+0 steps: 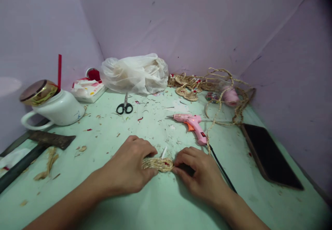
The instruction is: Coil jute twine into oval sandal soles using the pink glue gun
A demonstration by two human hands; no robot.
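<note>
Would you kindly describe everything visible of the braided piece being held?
The braided piece is tan and straw-like, wound into a narrow, elongated coil with a rounded right end and a small red spot. The left hand grips and hides its left end; the right hand apparently touches the rounded end. Whether it rests on the green tabletop is unclear.

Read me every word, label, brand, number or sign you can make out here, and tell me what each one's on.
Nothing is clearly readable.
White-and-red packet: small print, too blurred to read.
White mug: faint bluish marks, not legible.
Pink glue gun: no lettering I can make out.
</note>
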